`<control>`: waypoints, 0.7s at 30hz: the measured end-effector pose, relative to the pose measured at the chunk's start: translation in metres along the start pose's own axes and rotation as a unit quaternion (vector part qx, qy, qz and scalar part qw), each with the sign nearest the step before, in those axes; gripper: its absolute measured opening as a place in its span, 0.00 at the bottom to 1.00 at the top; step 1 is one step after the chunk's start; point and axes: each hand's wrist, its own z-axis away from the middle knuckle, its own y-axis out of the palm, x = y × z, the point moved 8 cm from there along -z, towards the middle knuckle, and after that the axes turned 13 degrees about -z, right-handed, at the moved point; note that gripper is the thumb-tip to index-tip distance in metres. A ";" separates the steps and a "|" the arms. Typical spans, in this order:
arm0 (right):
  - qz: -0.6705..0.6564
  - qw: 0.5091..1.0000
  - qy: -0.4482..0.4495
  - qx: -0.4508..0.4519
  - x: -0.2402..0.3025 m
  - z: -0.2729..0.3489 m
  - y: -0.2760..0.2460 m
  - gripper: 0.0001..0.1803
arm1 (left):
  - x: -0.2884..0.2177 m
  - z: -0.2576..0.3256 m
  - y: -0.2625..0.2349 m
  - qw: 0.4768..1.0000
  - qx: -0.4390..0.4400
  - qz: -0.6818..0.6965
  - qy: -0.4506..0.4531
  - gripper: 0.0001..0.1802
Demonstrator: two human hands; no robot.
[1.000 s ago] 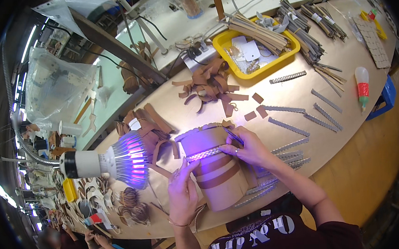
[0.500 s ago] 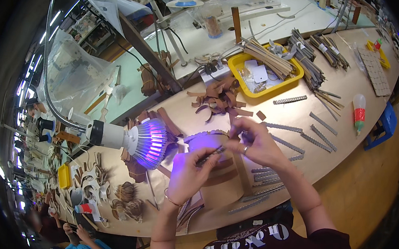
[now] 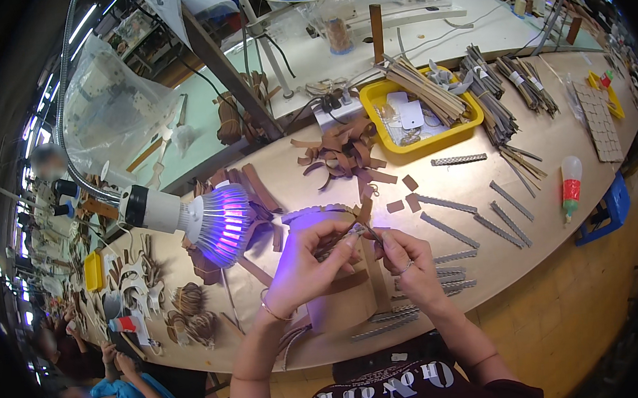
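My left hand (image 3: 316, 258) is closed around a short grey strip, which looks braided and is mostly covered by the fingers. Its tip shows near the thumb, touching a small brown leather strip (image 3: 365, 210) that sticks up between the hands. On the right, my right hand (image 3: 411, 268) pinches a thin dark end beside that tip; the fingers hide most of it. Beneath both hands lie a brown sheet (image 3: 334, 312) and wider brown bands. Several grey braided strips (image 3: 448, 230) are spread to the right of my right hand, with small brown leather squares (image 3: 396, 207) above them.
A lit lamp (image 3: 221, 224) on a bendable arm stands close to my left hand. Beyond are a heap of brown leather strips (image 3: 342, 153) and a yellow tray (image 3: 424, 142) holding tags and sticks. A red-and-clear bottle (image 3: 571, 187) stands at right. Co-workers sit at lower left.
My right hand has moved down, from above the left hand to beside it. More small brown leather squares now lie on the table beyond my hands. The view has shifted slightly.
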 end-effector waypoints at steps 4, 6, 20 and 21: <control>-0.028 0.999 0.033 0.004 0.003 0.002 -0.002 0.18 | -0.008 -0.004 0.002 0.999 -0.014 0.031 0.019 0.12; -0.051 0.997 0.060 0.000 -0.001 0.004 -0.003 0.18 | -0.008 -0.004 0.005 0.999 -0.010 0.035 0.016 0.14; -0.015 1.000 -0.011 -0.019 0.006 0.001 -0.009 0.15 | 0.001 -0.007 0.015 0.999 0.008 -0.005 -0.037 0.13; -0.016 1.000 -0.006 -0.019 0.005 0.000 -0.008 0.16 | 0.002 -0.007 0.016 0.999 0.013 -0.002 -0.039 0.13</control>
